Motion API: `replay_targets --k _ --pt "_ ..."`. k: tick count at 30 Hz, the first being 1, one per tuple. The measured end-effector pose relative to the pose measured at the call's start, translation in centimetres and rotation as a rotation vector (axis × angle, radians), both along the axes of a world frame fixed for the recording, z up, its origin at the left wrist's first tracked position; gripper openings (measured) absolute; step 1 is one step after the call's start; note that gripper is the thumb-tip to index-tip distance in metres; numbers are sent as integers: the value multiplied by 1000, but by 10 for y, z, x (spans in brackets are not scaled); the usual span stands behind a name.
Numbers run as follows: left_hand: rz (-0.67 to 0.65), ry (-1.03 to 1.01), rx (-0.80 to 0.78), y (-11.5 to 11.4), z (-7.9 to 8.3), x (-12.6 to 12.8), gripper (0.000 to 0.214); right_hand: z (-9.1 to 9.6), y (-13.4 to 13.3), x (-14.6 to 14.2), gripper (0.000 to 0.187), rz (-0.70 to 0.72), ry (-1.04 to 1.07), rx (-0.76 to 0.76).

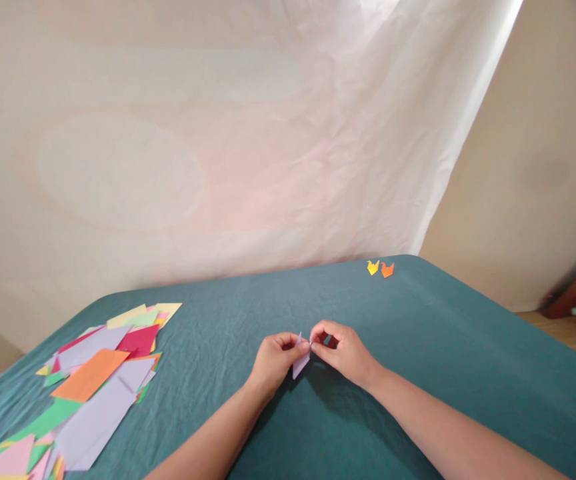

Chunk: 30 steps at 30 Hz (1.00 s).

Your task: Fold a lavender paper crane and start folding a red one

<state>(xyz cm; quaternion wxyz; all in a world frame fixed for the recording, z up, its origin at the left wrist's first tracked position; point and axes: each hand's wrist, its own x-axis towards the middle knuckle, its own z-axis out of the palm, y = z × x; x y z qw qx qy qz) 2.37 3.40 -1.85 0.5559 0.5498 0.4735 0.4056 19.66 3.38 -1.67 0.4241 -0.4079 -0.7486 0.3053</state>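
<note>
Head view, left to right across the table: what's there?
pile of coloured paper sheets → left hand → lilac folded paper, pinched by both hands → right hand → yellow folded piece → orange folded piece

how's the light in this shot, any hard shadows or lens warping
Head view: soft, even light, only a faint shadow on the teal cloth under the left hand and right hand pinching the lilac paper; the backdrop sheet blows out at its top right; the cloth's far edge bows, wide-angle style; nothing looks blurred.

Mid table (468, 360): paper piece (301, 364); sheet pile (95, 390) L; 2 figs (373, 267) behind, R.
</note>
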Motion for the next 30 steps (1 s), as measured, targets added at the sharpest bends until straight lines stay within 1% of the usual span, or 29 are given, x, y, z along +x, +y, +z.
replay_targets --k 6,10,17,22,27,30 --pt "27 26 8 0 1 0 30 -1 0 -1 9 -28 -67 116" --pt "41 11 9 1 -1 0 30 -2 -1 -2 9 -40 -80 153" --pt "79 5 -15 0 0 -1 34 -3 -2 -4 9 -36 -80 139" --pt "98 17 -13 -1 3 2 33 -6 -3 -4 8 -61 -84 124" --pt "112 48 9 -1 4 3 33 -6 -4 -7 5 -72 -42 68" --pt "120 31 -2 -1 3 1 34 -4 -5 -7 4 -79 -14 12"
